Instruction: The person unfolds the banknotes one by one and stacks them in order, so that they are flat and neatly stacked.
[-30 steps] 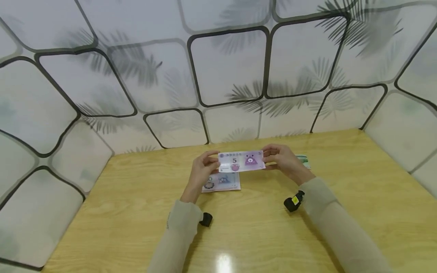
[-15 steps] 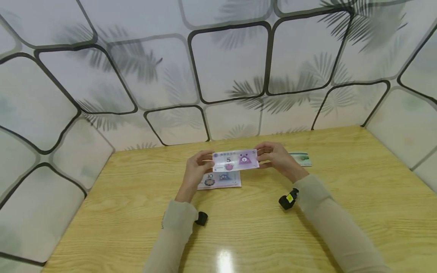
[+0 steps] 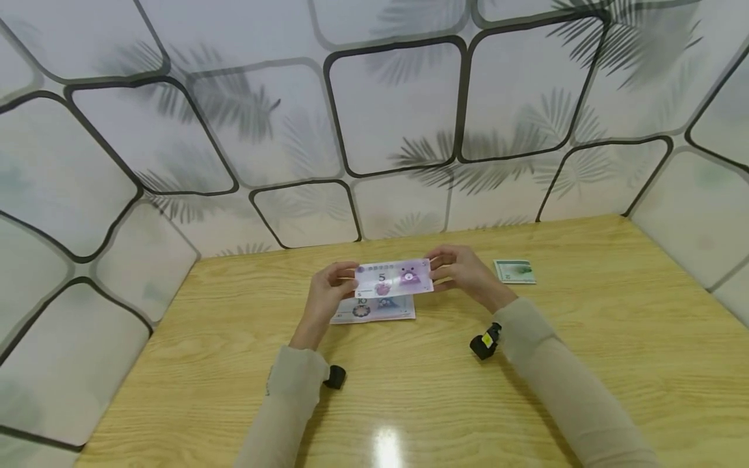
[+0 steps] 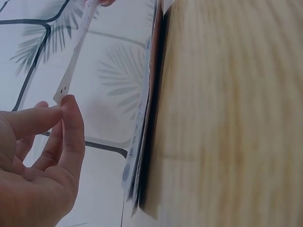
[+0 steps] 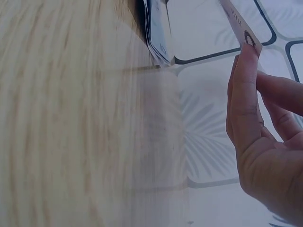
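A purple play banknote [image 3: 393,278] marked 5 is stretched flat between both hands, raised above the table. My left hand [image 3: 325,296] pinches its left end between thumb and fingertips; the left wrist view shows the note's thin edge [image 4: 71,71] in that pinch. At the other end, my right hand [image 3: 468,275] pinches the opposite edge, also seen as the note's corner [image 5: 247,38] in the right wrist view. Beneath lies a small stack of notes [image 3: 374,311] with a bluish 10 on top, its upper part hidden by the raised note.
A green note [image 3: 515,272] lies on the wooden table [image 3: 409,390], right of my right hand. Behind the table stands a patterned wall [image 3: 398,117] with leaf prints and dark outlines. Small black wrist cameras [image 3: 484,342] hang below the sleeves.
Both hands have shifted left with the purple note, which now sits more directly over the stack. The green note on the right has come fully into sight.
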